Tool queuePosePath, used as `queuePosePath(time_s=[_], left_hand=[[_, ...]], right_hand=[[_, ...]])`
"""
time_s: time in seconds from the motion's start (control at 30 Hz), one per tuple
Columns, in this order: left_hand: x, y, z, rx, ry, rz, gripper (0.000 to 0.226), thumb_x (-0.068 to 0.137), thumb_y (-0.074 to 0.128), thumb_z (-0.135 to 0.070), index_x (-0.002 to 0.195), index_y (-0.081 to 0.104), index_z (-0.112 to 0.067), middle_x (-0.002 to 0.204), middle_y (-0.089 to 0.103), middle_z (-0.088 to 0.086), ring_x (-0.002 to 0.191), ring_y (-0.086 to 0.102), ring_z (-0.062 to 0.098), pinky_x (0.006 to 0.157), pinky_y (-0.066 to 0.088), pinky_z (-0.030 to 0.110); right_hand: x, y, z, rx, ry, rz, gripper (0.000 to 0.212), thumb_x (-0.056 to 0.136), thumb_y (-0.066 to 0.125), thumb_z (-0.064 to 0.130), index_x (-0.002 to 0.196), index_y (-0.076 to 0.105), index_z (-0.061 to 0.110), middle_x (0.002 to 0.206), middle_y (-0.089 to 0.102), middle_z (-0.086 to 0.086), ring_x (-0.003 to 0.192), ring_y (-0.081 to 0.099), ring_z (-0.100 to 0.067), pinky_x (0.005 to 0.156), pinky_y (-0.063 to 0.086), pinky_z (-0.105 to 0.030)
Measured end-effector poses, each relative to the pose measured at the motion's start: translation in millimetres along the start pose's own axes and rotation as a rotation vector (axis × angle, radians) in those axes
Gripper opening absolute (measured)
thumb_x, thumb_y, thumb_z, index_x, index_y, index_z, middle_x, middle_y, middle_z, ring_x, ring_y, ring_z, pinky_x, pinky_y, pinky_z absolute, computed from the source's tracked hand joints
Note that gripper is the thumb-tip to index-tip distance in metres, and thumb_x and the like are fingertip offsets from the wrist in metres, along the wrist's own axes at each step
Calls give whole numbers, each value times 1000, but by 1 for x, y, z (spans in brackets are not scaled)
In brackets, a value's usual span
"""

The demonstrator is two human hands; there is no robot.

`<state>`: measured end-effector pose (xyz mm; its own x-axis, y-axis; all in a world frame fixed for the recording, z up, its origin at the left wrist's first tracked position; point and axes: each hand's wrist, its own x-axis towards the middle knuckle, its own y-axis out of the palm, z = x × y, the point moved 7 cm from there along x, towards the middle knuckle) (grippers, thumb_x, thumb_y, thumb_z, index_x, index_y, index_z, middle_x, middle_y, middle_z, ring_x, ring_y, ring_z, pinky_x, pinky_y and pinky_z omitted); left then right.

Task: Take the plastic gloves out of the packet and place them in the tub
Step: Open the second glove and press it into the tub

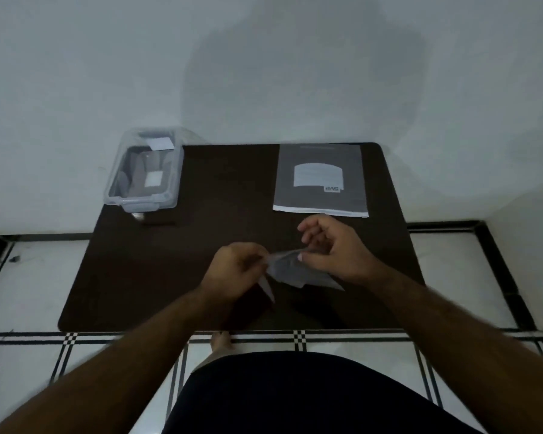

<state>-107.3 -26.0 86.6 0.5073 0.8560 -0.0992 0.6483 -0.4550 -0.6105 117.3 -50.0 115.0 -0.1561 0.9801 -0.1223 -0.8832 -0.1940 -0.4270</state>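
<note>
A thin, see-through plastic glove [290, 268] hangs between both hands above the middle of the dark table [157, 277]. My left hand [234, 270] is closed on its left end. My right hand [329, 250] pinches its right end with thumb and forefinger, the other fingers spread. The grey packet [322, 180] with a white label lies flat at the back right of the table. The clear plastic tub [145, 172] stands at the back left corner, with pale sheets inside that I cannot make out clearly.
The table stands against a white wall. White floor tiles with black border lines surround it. My dark-clothed lap and a bare foot [221, 341] are at the table's near edge.
</note>
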Motion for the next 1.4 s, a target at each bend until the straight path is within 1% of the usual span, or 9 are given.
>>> queuePosePath(time_s=[0.1,0.27,0.43,0.53,0.77,0.93,1.1,1.23,1.4], left_hand=[[3,-62,-3,-60,58,-84,21,97,76,-6,96,75,-27,91,74,-11,84,72,2,73,53,14],[18,-151,30,-47,56,-74,11,100,74,-15,95,73,-25,84,73,-9,76,69,6,67,54,24],[34,-237,88,-145,-8,-153,5,99,68,-13,96,68,-9,85,72,18,77,68,25,70,58,54],[49,-287,119,-194,-22,-143,3,103,67,-3,104,64,-1,85,77,13,80,74,24,75,61,40],[105,-397,192,31,-53,-106,23,93,75,2,106,77,-17,98,78,-10,89,74,2,86,58,24],[154,-456,204,301,11,-111,16,100,68,-10,112,80,-11,98,82,-2,88,74,8,92,60,34],[178,-513,171,458,189,-384,28,99,61,-23,117,78,-11,114,81,5,104,76,28,97,58,41],[169,-517,147,622,388,-459,26,105,55,-25,112,78,-14,100,81,1,88,73,28,86,53,36],[150,-479,173,791,435,-405,23,97,57,-21,108,77,-17,101,80,-1,95,72,29,88,49,43]], right_hand=[[35,22,28,-89,38,138,78,71,99,35,138,59,33,118,71,12,104,70,-3,85,62,-23],[112,74,79,-237,-62,175,16,93,80,22,108,77,26,94,75,13,87,71,-3,77,60,-28],[194,119,133,-236,-75,174,11,93,78,19,98,82,28,97,78,15,93,72,0,86,60,-26],[248,144,162,-280,-110,158,7,93,79,23,97,82,27,94,78,13,92,73,-4,87,62,-34],[374,183,200,-267,-68,83,19,88,84,12,105,83,19,101,80,7,96,74,-7,95,60,-31],[441,189,224,-324,-127,16,24,88,85,9,112,82,11,108,79,2,97,74,-10,90,55,-13],[477,164,263,-334,-355,-220,25,98,73,8,122,79,8,120,78,-3,109,68,-8,97,44,-1],[471,152,270,-259,-464,-301,30,105,66,17,133,75,11,133,74,-1,124,67,-7,114,46,-20],[467,173,226,-460,-452,-82,42,111,50,29,151,58,18,158,54,-6,154,41,-22,129,28,-39]])
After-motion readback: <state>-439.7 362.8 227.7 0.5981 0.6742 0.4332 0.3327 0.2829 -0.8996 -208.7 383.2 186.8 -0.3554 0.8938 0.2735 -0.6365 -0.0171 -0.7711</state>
